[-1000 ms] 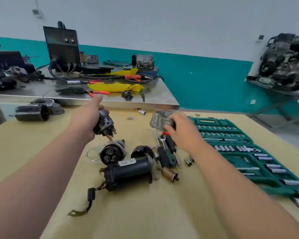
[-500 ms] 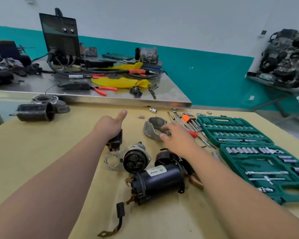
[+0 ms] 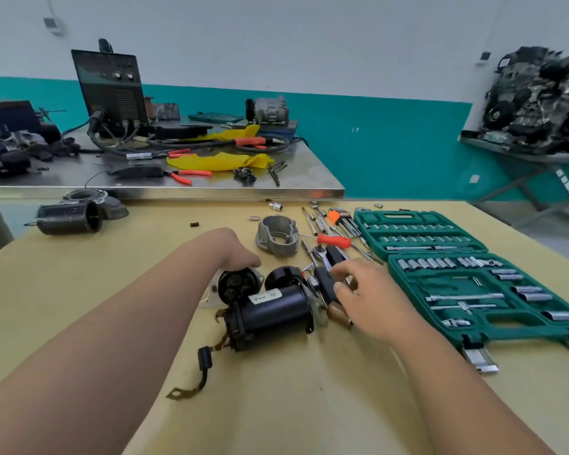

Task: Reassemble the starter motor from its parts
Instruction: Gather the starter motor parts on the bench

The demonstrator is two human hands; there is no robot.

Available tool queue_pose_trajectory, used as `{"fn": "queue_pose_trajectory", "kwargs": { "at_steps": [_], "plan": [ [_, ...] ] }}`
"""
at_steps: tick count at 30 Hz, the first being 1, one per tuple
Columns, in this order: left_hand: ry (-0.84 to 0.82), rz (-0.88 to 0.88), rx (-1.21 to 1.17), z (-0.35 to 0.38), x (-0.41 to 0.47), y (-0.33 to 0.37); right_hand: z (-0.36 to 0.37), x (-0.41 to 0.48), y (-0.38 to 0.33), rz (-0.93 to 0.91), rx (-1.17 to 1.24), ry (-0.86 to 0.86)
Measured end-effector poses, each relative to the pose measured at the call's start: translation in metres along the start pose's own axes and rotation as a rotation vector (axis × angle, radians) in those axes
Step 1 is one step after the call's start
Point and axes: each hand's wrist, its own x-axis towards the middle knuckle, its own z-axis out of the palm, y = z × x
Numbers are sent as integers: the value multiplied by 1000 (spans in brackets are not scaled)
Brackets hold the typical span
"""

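The black starter motor body [image 3: 270,310] with a white label lies on the yellow table, its lead wire [image 3: 204,359] trailing towards me. Just behind it sits the round gear housing [image 3: 240,285]; my left hand [image 3: 234,254] curls over its top, and the fingers are hidden by the back of the hand. A black round cap [image 3: 283,277] lies beside it. The grey aluminium nose housing [image 3: 278,239] stands alone further back. My right hand [image 3: 358,290] hovers with spread fingers over a black tool handle [image 3: 324,284] and a copper-coloured part [image 3: 339,313], holding nothing.
An open green socket set case [image 3: 473,284] fills the right side. A red-handled screwdriver [image 3: 334,239], wrenches and bits lie between it and the parts. A second black motor cylinder [image 3: 68,218] sits far left. A cluttered steel bench [image 3: 178,188] borders the table behind.
My left hand came down from mid-air onto the gear housing; the small black part it held is out of sight. My right hand let go of the nose housing and drew back over the tools.
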Motion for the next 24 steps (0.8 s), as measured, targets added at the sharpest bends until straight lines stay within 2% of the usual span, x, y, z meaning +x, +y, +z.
{"fn": "queue_pose_trajectory", "kwargs": {
  "at_steps": [3, 6, 9, 12, 16, 20, 24],
  "plan": [
    [-127, -27, 129, -3, -12, 12, 6, -5, -3, -14, 33, -31],
    [-231, -48, 146, 2, -22, 17, 10, -7, -2, -17, 47, -37],
    [-255, -42, 151, -2, -36, 12, 8, -7, -2, -3, 72, 15],
    [-257, -18, 270, -8, -47, 2, 8, -9, -5, 33, 156, 54],
    [-379, 1, 304, 1, -51, -4, 10, -1, -15, 31, 97, 115],
    [-239, 58, 261, -12, -50, -19, 6, 24, -41, -53, 95, 99],
    [-84, -30, -40, -29, -39, -58, 3, 66, -81, -166, -40, -83]
  ]
}}
